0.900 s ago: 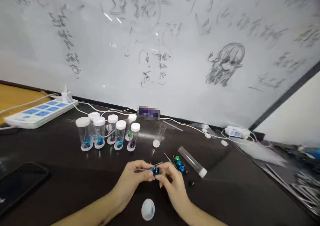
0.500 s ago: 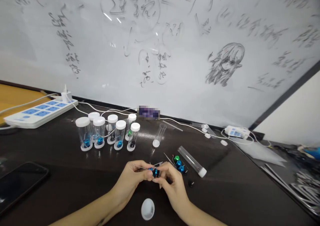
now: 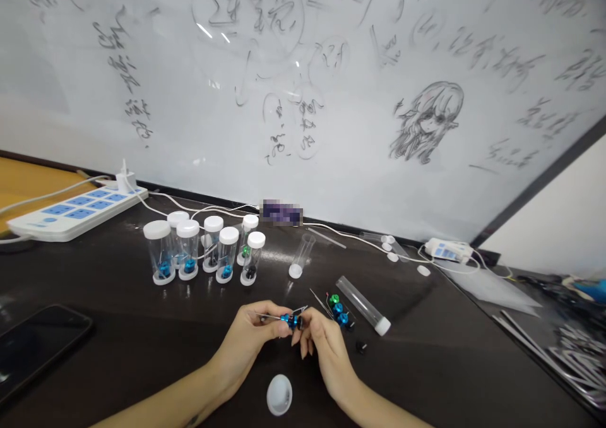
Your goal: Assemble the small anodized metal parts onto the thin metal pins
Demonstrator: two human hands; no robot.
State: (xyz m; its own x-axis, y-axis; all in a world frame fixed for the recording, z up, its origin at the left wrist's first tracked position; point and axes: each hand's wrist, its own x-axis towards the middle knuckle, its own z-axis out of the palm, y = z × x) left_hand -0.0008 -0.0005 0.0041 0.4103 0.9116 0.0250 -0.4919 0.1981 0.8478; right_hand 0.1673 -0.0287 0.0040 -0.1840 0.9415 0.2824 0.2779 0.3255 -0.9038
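Observation:
My left hand (image 3: 258,330) is closed, pinching a small blue-and-black spool-shaped metal piece (image 3: 290,320) between thumb and fingers. Thin metal rods or wires stick out from it toward the left. At its black end, the curled fingers of my right hand (image 3: 324,343) meet the piece. Just beyond the right hand lie similar small green and blue pieces (image 3: 339,309) with thin wires. A small black part (image 3: 361,346) rests to the right of that hand. Below both hands sits a white round cap (image 3: 279,395).
Several clear tubes with white caps (image 3: 188,246) stand at the left. One clear tube (image 3: 362,305) lies at the right; another (image 3: 302,255) is farther back. Around them are a phone (image 3: 45,346), a power strip (image 3: 78,212), loose white discs (image 3: 423,270) and metal rods (image 3: 549,365).
The fingers of my right hand have loosened and spread downward, leaving more of the blue-and-black piece showing. My left hand keeps its pinch, almost in the same place.

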